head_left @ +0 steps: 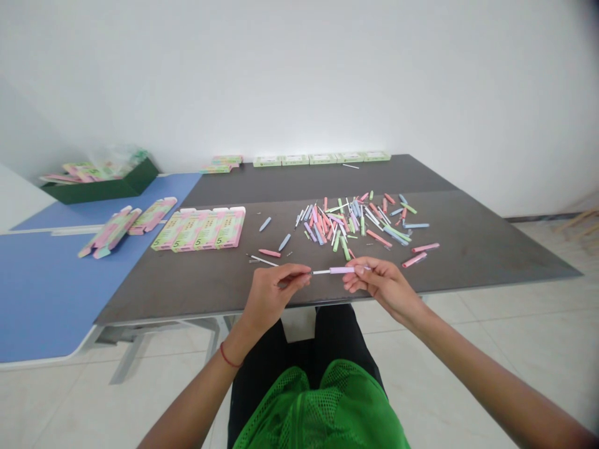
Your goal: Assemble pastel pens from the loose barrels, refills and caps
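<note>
Left fingers (294,269) pinch a white rod (321,272), right fingers (374,265) pinch a lilac barrel (341,270) end-on to it, both above the surface (187,287) near its front edge. I read "5" on four pink-green boxes (206,231); count five green boxes (322,158) at back, print illegible.

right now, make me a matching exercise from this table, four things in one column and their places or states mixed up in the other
1. pale purple barrel
2. dark green box
3. left hand
4. row of five light green packs

A. standing on the blue tabletop
B. along the far edge of the dark table
C. held in the fingers of the right hand
D. pinching the end of a thin white rod

Pairs: 1-C, 2-A, 3-D, 4-B
</note>
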Tool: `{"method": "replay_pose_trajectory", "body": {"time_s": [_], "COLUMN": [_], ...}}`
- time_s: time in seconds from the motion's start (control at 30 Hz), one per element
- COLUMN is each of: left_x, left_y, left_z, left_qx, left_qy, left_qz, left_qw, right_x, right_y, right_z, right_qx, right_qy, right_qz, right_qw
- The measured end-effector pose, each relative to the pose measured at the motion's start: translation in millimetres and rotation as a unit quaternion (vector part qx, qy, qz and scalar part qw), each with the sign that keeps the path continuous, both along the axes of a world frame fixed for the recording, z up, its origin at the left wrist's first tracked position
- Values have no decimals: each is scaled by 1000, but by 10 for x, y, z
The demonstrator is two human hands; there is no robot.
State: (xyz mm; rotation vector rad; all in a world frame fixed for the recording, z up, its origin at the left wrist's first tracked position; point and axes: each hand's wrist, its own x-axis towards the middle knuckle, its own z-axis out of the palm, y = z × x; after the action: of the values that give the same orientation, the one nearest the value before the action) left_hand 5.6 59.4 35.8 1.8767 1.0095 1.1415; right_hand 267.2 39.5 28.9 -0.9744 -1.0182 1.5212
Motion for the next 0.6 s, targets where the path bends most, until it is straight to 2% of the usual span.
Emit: {"method": "replay_pose_trajectory", "body": {"time_s": [0.23, 0.37, 0.47, 0.6], "left_x": [18, 29, 17, -11], "left_y": [-13, -41, -64, -78], "left_z": [1, 62, 114, 122], "left_qx": [-18, 20, 58, 58], "left_qy": [-6, 50, 94, 87], "left_qz": [-10, 7, 5, -7], "left_qw": [1000, 999, 994, 995], "right_x": [-15, 2, 37, 51], "right_y": [-15, -26, -29, -13], "right_z": [14, 44, 66, 51], "right_qx": [25, 33, 19, -19], "right_qy": [-13, -26, -43, -41], "right_qz": [7, 22, 31, 11], "right_qw": [1000, 999, 998, 999]}}
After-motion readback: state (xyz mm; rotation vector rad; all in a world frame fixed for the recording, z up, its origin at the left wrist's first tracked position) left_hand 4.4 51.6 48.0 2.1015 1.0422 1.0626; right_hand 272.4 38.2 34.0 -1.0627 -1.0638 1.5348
